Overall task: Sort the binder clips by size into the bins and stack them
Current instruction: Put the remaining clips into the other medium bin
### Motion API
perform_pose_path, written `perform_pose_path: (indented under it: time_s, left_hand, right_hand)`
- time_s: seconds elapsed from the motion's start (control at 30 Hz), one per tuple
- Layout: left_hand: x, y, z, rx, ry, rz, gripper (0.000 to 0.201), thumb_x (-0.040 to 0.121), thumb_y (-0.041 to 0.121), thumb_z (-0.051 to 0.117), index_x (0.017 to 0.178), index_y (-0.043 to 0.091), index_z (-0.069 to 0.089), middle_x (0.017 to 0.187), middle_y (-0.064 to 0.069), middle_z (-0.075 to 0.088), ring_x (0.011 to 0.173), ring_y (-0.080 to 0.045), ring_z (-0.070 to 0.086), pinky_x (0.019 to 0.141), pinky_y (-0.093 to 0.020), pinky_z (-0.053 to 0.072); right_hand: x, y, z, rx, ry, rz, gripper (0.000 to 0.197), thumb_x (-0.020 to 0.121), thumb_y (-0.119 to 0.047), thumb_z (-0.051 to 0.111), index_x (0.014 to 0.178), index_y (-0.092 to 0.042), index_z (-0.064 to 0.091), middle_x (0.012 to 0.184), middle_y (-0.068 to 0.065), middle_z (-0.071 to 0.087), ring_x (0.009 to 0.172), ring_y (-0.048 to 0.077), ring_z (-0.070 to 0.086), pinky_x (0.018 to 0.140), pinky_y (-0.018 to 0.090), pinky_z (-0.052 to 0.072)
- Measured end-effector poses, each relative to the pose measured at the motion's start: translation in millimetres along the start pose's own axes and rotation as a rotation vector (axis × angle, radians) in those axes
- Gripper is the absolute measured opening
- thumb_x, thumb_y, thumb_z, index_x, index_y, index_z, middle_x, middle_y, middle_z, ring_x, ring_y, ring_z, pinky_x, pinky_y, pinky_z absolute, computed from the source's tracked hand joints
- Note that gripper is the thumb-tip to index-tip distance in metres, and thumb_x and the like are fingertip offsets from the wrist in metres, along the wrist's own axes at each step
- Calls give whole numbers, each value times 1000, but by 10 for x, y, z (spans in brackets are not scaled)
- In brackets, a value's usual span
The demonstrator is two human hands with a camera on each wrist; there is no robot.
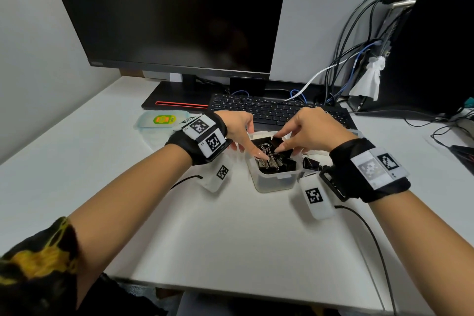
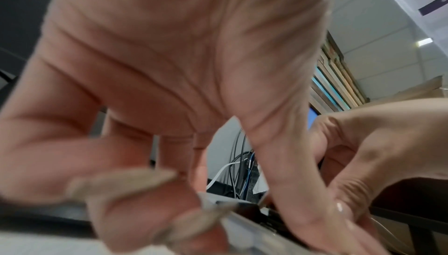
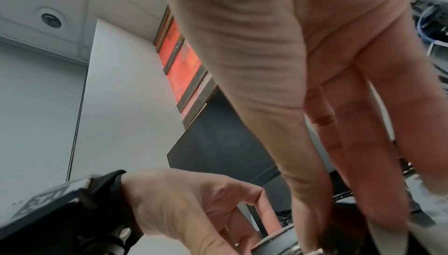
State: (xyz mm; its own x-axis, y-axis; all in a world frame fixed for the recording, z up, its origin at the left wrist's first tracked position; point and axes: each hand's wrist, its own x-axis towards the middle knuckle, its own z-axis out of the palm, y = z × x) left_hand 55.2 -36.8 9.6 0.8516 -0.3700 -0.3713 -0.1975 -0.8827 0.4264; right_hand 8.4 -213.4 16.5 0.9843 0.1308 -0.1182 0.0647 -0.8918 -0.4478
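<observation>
A translucent white bin (image 1: 272,181) stands mid-desk, full of black binder clips (image 1: 280,163) with silver handles. My left hand (image 1: 247,149) holds the bin's left wall: the thumb lies inside across the clip handles, and the curled fingers (image 2: 150,182) sit outside the rim (image 2: 244,221). My right hand (image 1: 282,142) reaches in from the far right and pinches a black clip (image 1: 276,141) between thumb and fingertips; the right wrist view shows the thumb (image 3: 303,163) pressing down on that dark clip (image 3: 344,221). A second bin with clips (image 1: 310,162) stands just right, mostly hidden by my right wrist.
A black keyboard (image 1: 277,110) lies right behind the bins under a large dark monitor (image 1: 174,13). A clear lid with a yellow-green label (image 1: 161,120) lies at the left. Cables (image 1: 359,59) and a black computer tower (image 1: 436,46) fill the right back.
</observation>
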Motion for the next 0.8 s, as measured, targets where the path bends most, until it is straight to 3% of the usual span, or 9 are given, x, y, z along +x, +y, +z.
perform_pose_path:
  time_s: [0.2, 0.3, 0.37, 0.53, 0.67, 0.8]
  left_hand:
    - [39, 35, 36, 99, 10, -5, 70, 70, 52, 78, 115, 4, 58, 87, -2, 68, 63, -9, 58, 47, -14, 45]
    - [51, 35, 27, 74, -5, -5, 69, 71, 48, 79, 117, 4, 53, 87, -2, 69, 61, -6, 59, 42, -13, 45]
    - [46, 22, 38, 40, -1, -5, 66, 72, 45, 80, 116, 4, 51, 83, -1, 68, 59, -4, 59, 38, -11, 43]
    - [27, -63, 82, -75, 13, -13, 56, 72, 47, 80, 98, 16, 42, 81, 1, 68, 59, -6, 58, 38, -12, 42]
    - [19, -121, 107, -162, -19, -20, 61, 64, 54, 82, 94, 19, 42, 85, 1, 72, 66, -11, 61, 59, -24, 49]
    - [-28, -227, 125, -231, 61, 43, 56, 68, 63, 73, 92, 17, 53, 84, -2, 73, 68, -11, 67, 61, -26, 53]
  right_hand:
    - [37, -36, -24, -115, -68, -62, 43, 68, -32, 86, 110, -27, 75, 82, -11, 67, 78, 8, 60, 86, 30, 51]
    - [11, 9, -19, -220, -32, -56, 49, 67, -44, 85, 113, -38, 71, 108, -13, 56, 107, 13, 54, 95, 40, 48]
    - [-5, 49, -18, -245, -47, -41, 51, 63, -53, 82, 112, -44, 70, 112, -15, 46, 115, 14, 48, 98, 44, 45]
    - [-53, 71, -40, -124, -135, -41, 68, 41, -68, 69, 104, -43, 73, 108, -14, 47, 113, 14, 48, 102, 42, 43]
    - [-107, 46, -34, -104, -108, -64, 65, 47, -58, 72, 108, -35, 74, 94, -21, 44, 105, 11, 49, 98, 38, 46]
    - [-149, 64, -18, -148, -34, -114, 68, 55, -58, 74, 117, -32, 70, 98, -15, 51, 103, 11, 51, 93, 40, 49]
